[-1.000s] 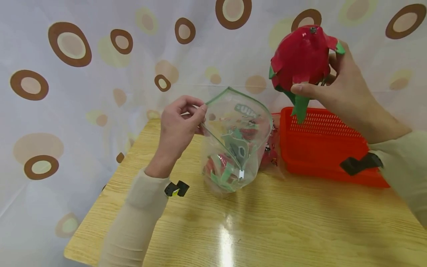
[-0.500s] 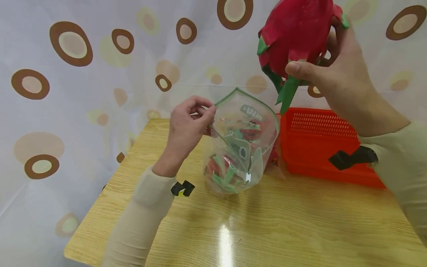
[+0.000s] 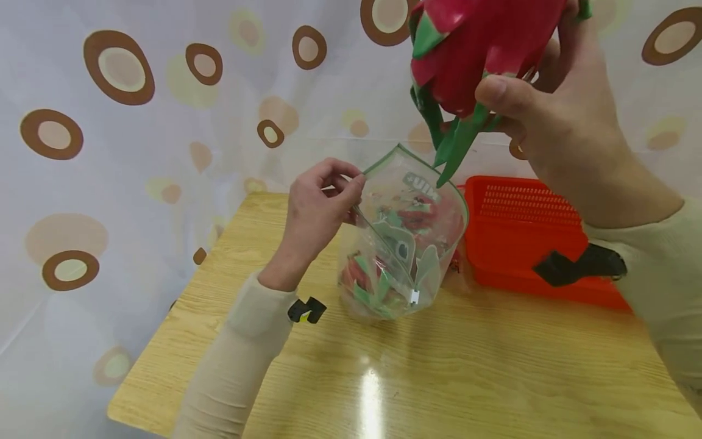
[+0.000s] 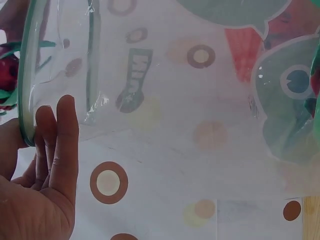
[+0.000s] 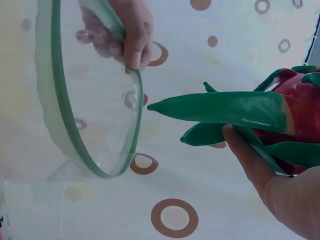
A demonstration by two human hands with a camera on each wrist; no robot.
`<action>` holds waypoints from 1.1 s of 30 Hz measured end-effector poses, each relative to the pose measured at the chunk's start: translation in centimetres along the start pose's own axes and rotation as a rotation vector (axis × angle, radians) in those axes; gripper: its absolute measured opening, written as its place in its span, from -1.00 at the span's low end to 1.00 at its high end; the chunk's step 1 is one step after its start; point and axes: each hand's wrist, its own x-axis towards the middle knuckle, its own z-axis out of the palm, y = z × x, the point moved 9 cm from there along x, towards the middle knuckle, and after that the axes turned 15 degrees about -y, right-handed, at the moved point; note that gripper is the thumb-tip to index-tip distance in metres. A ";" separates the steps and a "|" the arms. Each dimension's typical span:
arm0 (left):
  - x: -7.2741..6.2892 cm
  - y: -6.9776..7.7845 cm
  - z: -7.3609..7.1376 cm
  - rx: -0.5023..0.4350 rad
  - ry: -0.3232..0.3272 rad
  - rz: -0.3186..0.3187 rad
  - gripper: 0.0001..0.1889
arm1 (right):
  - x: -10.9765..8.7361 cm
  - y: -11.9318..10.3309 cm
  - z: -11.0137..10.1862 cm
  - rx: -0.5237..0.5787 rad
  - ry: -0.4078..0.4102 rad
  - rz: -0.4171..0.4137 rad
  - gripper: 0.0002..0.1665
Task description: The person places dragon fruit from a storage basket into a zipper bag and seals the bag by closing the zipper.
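My right hand (image 3: pixel 554 116) grips a red dragon fruit (image 3: pixel 482 42) with green scales, thumb pressed on its lower side, holding it up at about one o'clock in the head view, above the mouth of a clear zip bag (image 3: pixel 406 244). The fruit's long green tips point down toward the bag's green-edged rim; from the right wrist view the tips sit just beside that rim, not inside it as far as I can tell. My left hand (image 3: pixel 320 204) pinches the rim at the bag's nine o'clock side, fingers curled over the edge, holding the mouth open in a wide oval. The bag stands upright on a wooden table (image 3: pixel 450 378), near the centre, and I can see another red and green fruit (image 3: pixel 367 283) lying in its bottom. At three o'clock from the bag, just beside it, sits a red plastic basket (image 3: pixel 526 244). A curtain with brown rings (image 3: pixel 120 122) hangs behind the table.
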 end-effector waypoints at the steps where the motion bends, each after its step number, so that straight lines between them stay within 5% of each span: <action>1: 0.0 0.0 -0.1 0.010 0.002 0.001 -0.91 | 0.1 0.1 0.3 0.033 -0.015 -0.002 -0.10; 6: -0.1 0.1 -0.2 0.019 0.008 0.007 -0.90 | -0.9 2.4 1.4 -0.008 -0.031 0.127 -0.04; 14: -0.3 0.2 0.0 0.021 0.003 0.044 -0.89 | -3.1 6.3 2.4 -0.263 -0.042 0.422 -0.03; 33: -0.4 0.3 -0.4 0.033 0.072 0.063 -0.87 | -5.2 10.4 4.1 -0.381 -0.229 0.585 0.07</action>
